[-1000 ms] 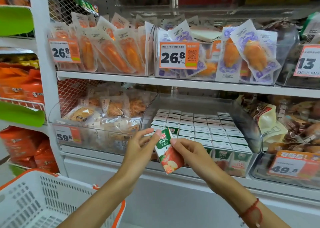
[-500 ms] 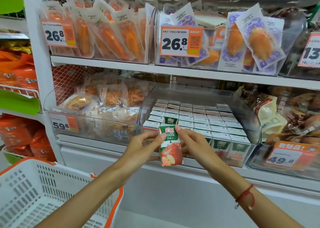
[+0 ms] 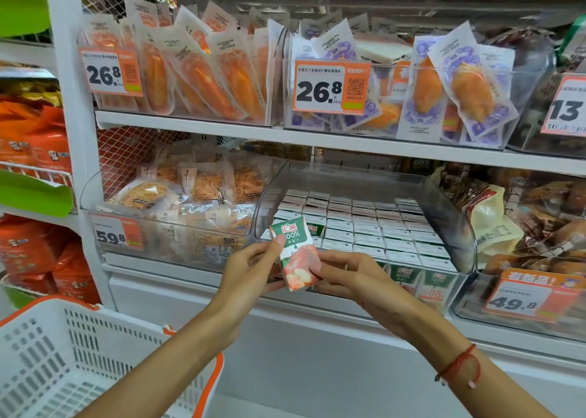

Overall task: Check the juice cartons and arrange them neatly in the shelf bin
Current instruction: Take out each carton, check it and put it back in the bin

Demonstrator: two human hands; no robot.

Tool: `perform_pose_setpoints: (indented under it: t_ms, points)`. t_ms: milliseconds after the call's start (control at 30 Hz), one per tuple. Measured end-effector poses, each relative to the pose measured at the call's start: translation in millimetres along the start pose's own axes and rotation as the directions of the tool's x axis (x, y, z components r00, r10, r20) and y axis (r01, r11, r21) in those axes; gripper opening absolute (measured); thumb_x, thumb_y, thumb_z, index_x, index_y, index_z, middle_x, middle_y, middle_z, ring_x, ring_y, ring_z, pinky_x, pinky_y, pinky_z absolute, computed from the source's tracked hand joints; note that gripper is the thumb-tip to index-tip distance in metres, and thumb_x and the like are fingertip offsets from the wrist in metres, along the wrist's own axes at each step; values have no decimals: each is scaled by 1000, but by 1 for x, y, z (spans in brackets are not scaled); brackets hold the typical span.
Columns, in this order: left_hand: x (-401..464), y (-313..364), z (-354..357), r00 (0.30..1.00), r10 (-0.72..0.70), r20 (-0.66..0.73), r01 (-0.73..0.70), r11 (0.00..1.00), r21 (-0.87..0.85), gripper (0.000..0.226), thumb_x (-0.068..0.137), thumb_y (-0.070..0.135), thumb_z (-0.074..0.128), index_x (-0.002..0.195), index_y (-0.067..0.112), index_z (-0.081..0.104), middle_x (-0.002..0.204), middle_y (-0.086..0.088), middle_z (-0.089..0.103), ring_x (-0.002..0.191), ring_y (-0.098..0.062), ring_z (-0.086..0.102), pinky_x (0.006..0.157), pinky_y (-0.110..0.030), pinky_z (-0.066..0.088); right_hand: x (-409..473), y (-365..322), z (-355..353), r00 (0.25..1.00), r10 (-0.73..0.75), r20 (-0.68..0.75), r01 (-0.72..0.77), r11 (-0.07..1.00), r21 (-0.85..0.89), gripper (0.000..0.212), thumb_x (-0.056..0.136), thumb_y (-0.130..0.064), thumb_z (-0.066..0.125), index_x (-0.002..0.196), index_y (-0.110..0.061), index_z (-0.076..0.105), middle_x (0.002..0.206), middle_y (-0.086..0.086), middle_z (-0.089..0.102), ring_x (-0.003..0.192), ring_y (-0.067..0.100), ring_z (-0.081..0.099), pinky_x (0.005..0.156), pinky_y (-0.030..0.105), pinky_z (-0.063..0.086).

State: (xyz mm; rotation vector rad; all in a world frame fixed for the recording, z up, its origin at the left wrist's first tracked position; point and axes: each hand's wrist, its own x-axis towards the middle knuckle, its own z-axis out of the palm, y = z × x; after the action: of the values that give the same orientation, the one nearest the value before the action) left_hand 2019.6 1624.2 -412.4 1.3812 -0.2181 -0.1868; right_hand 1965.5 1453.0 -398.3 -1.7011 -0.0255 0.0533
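Note:
A small juice carton [image 3: 296, 252] with a green top and a red apple picture is held in front of the clear shelf bin [image 3: 456, 227], its label facing me and its top leaning slightly left. My left hand [image 3: 250, 270] grips its left side, thumb tip on the front. My right hand [image 3: 352, 278] pinches its lower right corner. Inside the bin, several rows of the same cartons [image 3: 364, 227] stand upright with white tops showing.
A white and orange shopping basket [image 3: 79, 354] sits at the lower left. Another clear bin with bagged pastries [image 3: 177, 202] is left of the juice bin, and snack bags [image 3: 523, 214] are right of it. Packaged foods and price tags fill the shelf above.
The carton has turned from tilted right to nearly upright, then leaning slightly left, still held by both hands. The camera has moved a little closer to the shelf.

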Motion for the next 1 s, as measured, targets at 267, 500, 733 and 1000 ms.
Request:
perform_pose_setpoints:
  t_ms: [267, 500, 733, 1000]
  points:
    - [1, -10, -6, 996, 33, -80, -28, 998, 61, 10, 89, 27, 66, 87, 22, 74, 76, 7, 76, 74, -7, 73, 56, -14, 53, 3, 7, 11, 960, -150, -238, 79, 955, -286, 38, 74, -24, 84, 110, -23, 71, 89, -4, 72, 84, 21, 70, 84, 39, 58]
    - [1, -6, 1, 1000, 1, -8, -1, 1000, 23, 28, 60, 56, 74, 77, 33, 76, 85, 9, 77, 84, -5, 73, 64, -16, 56, 0, 7, 22, 884, -371, -285, 178, 830, -529, 44, 63, -29, 91, 96, -32, 61, 79, -16, 66, 74, -1, 60, 63, 16, 51]
    - [3, -3, -7, 992, 46, 122, -60, 991, 119, 34, 63, 53, 73, 89, 31, 76, 94, 3, 77, 96, -14, 72, 81, -24, 57, -2, -4, 9, 959, -185, -215, 152, 975, -160, 17, 86, -32, 71, 77, -18, 71, 68, -7, 71, 65, 1, 65, 61, 16, 54]
    - [2, -1, 5, 986, 21, 167, -53, 980, 191, 8, 88, 35, 67, 82, 36, 72, 88, 12, 76, 87, -6, 73, 84, -25, 56, 1, -5, 7, 963, -30, -268, 19, 999, -45, 43, 80, -53, 64, 84, -11, 68, 79, 4, 74, 68, 9, 68, 65, 16, 56]
